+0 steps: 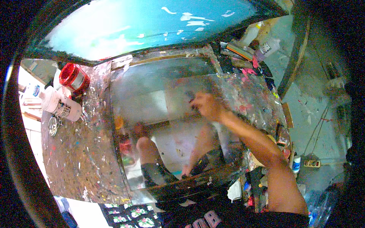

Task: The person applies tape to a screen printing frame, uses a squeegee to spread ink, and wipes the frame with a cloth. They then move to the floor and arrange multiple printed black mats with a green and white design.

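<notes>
My right hand (pixel 207 106) is raised over a grey, smudged transparent pane (pixel 137 91) set in the paint-spattered wooden worktop (pixel 76 159). Its fingers are closed round a small dark object (pixel 192 97), too blurred to name. Through the lower part of the pane show bare legs (pixel 148 148) and dark shorts. I see no left hand that I can make out clearly. Beyond the worktop stands a large turquoise and white painted panel (pixel 114 22) with small white marks.
At the left stand a red tub (pixel 74 78), a white container (pixel 61 104) and a coiled strap (pixel 55 125). Tools and paint-stained scraps (pixel 239 53) crowd the back right. A bottle (pixel 296 163), power strip (pixel 311 163) and cables lie beyond the right edge, near a grey floor (pixel 311 133).
</notes>
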Action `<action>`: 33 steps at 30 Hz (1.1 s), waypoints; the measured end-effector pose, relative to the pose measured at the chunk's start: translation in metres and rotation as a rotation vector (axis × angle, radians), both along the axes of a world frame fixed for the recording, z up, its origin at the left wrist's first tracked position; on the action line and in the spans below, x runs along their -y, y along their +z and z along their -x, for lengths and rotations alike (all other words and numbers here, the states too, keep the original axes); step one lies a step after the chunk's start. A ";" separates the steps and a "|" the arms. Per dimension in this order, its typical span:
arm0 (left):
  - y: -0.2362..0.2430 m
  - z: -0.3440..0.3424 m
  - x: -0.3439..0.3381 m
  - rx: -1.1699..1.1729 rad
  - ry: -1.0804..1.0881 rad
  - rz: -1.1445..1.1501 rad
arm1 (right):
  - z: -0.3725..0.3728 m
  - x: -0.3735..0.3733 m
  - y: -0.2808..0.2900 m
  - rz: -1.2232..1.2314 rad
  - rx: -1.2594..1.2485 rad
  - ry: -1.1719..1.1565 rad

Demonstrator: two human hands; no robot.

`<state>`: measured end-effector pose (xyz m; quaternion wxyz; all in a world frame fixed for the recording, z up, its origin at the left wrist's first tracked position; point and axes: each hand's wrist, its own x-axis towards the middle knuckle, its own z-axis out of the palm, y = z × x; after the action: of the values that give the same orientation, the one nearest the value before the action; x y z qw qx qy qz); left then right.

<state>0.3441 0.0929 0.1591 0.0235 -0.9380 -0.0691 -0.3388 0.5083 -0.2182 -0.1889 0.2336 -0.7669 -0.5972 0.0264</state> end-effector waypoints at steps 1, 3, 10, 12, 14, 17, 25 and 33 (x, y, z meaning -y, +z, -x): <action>0.000 0.000 0.000 -0.005 -0.004 0.002 | 0.007 0.003 -0.002 0.010 0.032 0.148; 0.000 0.001 0.000 -0.006 0.003 0.005 | 0.017 0.012 -0.007 -0.001 -0.062 0.339; 0.000 0.000 0.006 -0.017 0.013 0.020 | 0.009 0.031 -0.032 0.097 -0.191 0.084; 0.000 0.001 0.008 -0.023 0.014 0.043 | 0.009 0.034 -0.038 0.114 -0.035 0.065; 0.001 0.002 0.006 -0.027 0.020 0.065 | 0.014 0.037 -0.042 0.029 -0.130 -0.228; 0.006 0.002 -0.008 -0.067 0.036 0.104 | 0.021 0.043 -0.039 0.014 -0.150 -0.130; 0.018 -0.024 -0.062 -0.254 0.043 0.093 | -0.033 -0.007 -0.036 -0.097 0.098 -0.248; 0.041 -0.025 -0.049 -0.243 -0.009 0.025 | 0.005 0.060 -0.024 0.034 -0.294 0.088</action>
<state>0.3691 0.1417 0.2002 0.0185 -0.9727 -0.0656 -0.2218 0.5036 -0.2786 -0.2131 0.3042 -0.7316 -0.5890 0.1589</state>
